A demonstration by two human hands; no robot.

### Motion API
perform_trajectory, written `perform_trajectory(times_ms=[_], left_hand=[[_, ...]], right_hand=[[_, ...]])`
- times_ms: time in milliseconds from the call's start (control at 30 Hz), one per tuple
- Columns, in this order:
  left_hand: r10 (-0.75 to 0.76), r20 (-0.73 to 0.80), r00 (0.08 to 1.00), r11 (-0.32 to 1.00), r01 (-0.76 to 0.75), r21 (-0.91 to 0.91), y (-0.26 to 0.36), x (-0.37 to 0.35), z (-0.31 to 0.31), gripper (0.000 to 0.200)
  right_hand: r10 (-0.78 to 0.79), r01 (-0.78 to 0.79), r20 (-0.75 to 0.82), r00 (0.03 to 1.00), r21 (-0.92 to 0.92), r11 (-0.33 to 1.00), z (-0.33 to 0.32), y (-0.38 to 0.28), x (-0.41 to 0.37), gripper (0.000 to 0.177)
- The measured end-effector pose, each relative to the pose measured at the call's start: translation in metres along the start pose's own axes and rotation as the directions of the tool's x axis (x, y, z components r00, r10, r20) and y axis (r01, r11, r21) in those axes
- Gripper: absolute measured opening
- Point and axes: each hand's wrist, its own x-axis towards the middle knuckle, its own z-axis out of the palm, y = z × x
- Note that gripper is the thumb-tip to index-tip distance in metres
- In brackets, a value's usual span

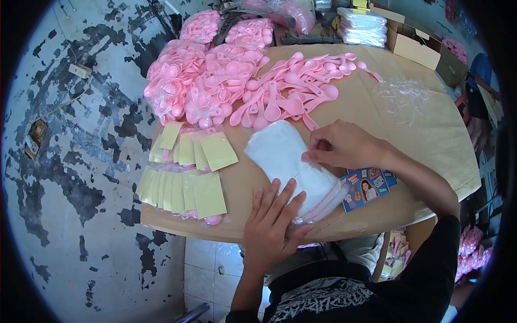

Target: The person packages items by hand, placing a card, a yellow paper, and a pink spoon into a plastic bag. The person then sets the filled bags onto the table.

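Observation:
A stack of clear plastic bags (288,161) lies near the front of the brown table. My left hand (272,220) rests on its lower left side, fingers spread and flat. Over the stack's right side is my right hand (342,145), its thumb and fingers pinched together at the plastic; what lies between the fingertips is too small to make out. Blue printed cards (362,189) lie under my right forearm. Left of the stack are rows of packets with yellow cards (210,194). Loose pink spoons (296,89) are heaped behind the stack.
Bulging bags of pink spoons (215,81) stand at the back left. Wrapped plastic packs (363,27) and an open cardboard box (414,46) are at the back right. Crumpled clear plastic (404,97) lies on the table (452,156). Another person (476,102) is at the far right.

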Motion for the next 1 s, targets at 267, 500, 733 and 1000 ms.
perform_trajectory(times_ms=[267, 500, 733, 1000], left_hand=[[-0.006, -0.030, 1.000, 1.000, 0.006, 0.010, 0.003, 0.004, 0.000, 0.043], [-0.076, -0.047, 0.996, 0.992, 0.070, -0.103, 0.007, 0.007, -0.001, 0.047], [-0.131, -0.025, 0.991, 0.986, 0.128, -0.103, 0.008, 0.017, -0.013, 0.055], [-0.455, -0.137, 0.880, 0.385, 0.055, -0.921, 0.035, 0.056, -0.002, 0.044]], right_hand=[[-0.087, 0.101, -0.172, 0.981, 0.072, 0.992, 0.000, 0.001, 0.002, 0.033], [-0.155, 0.155, -0.078, 0.985, 0.001, 0.988, 0.000, 0.011, 0.005, 0.028], [-0.278, 0.338, -0.258, 0.925, 0.228, 0.913, -0.031, 0.002, -0.009, 0.015], [-0.338, 0.342, 0.110, 0.935, -0.016, 0.940, -0.052, -0.027, -0.051, 0.022]])
